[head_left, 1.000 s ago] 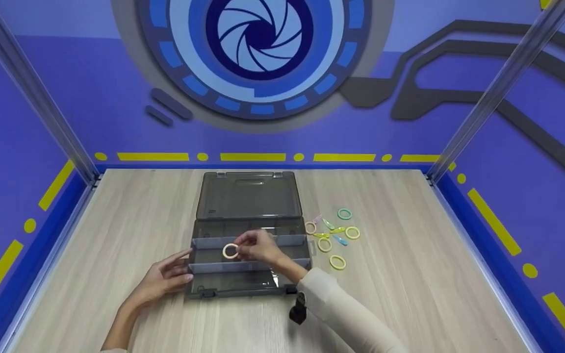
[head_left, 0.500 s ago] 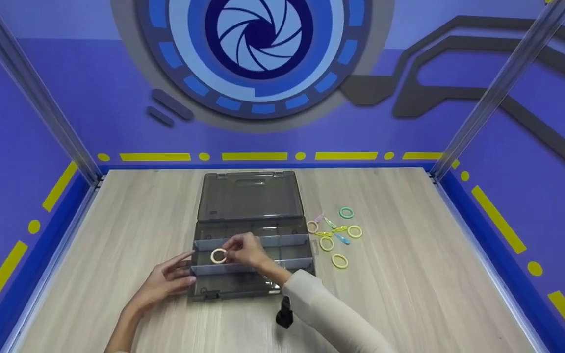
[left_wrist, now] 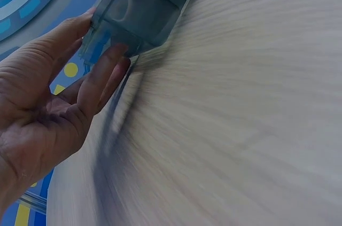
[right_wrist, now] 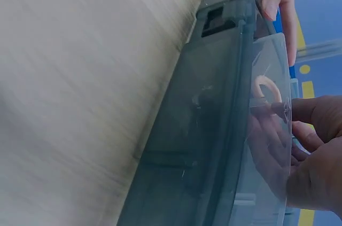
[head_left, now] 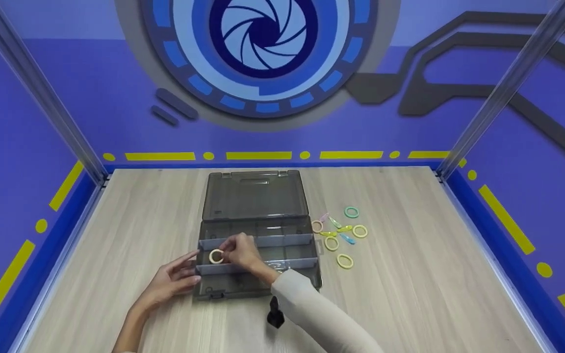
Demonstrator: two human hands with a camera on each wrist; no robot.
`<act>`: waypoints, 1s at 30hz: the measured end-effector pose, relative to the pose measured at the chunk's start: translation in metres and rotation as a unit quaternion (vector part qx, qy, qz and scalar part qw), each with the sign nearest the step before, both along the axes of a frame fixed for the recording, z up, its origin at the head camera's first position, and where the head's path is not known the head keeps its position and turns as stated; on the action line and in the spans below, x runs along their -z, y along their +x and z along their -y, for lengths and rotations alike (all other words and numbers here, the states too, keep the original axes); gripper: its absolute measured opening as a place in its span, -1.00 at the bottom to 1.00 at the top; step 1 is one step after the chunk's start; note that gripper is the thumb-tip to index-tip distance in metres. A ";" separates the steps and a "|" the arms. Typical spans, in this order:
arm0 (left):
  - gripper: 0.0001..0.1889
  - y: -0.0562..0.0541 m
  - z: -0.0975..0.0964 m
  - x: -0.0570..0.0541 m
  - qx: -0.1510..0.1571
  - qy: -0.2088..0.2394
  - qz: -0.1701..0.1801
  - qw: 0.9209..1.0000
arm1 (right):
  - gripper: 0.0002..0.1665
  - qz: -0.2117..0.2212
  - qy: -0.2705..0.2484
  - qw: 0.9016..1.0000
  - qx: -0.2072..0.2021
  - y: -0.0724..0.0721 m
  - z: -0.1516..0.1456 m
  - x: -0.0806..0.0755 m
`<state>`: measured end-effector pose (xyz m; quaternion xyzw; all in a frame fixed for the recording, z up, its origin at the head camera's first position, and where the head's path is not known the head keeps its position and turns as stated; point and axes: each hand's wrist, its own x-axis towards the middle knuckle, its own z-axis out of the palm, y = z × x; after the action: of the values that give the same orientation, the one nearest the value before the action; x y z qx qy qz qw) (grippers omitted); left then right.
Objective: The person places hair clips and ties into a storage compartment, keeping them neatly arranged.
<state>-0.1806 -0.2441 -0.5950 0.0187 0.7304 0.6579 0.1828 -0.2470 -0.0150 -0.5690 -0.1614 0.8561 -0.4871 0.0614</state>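
My right hand pinches a cream ring-shaped hair tie at its right side, over the left end of the middle row of a smoky see-through organizer box. Through a clear divider in the right wrist view, the hair tie and fingertips show. My left hand rests its fingers against the box's left side, thumb near the front corner. In the left wrist view the left hand touches the box's end wall with spread, slightly bent fingers.
The box lid lies open toward the back. Right of the box are loose hair ties, among them a green one and a yellow one, with several small hair clips such as a blue one. A black device hangs at the right wrist.
My right hand has moved left and slightly down within the middle row, carrying the cream hair tie toward the box's left end. The left hand stays at the box's side.
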 end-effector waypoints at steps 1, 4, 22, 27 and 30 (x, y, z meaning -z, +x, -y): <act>-0.18 0.000 0.000 0.000 -0.001 0.000 0.001 1.000 | -0.89 -0.002 0.003 1.000 0.001 0.000 0.001 0.001; -0.18 0.000 -0.001 0.001 -0.004 0.000 0.001 1.000 | -0.89 -0.005 0.020 1.000 0.000 -0.001 0.003 0.003; -0.18 0.000 -0.001 -0.001 0.001 -0.007 0.006 1.000 | -0.94 -0.052 0.074 0.995 -0.031 -0.006 0.005 0.010; -0.18 -0.001 0.000 0.000 0.009 -0.003 -0.001 1.000 | -0.93 -0.050 0.069 0.995 -0.055 -0.007 0.002 0.010; -0.18 -0.001 0.000 -0.001 0.010 0.005 -0.008 1.000 | -0.92 -0.041 0.064 0.995 -0.068 -0.007 -0.001 0.007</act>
<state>-0.1812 -0.2444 -0.5940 0.0321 0.7282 0.6594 0.1839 -0.2544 -0.0142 -0.5758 -0.2345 0.8743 -0.4193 0.0696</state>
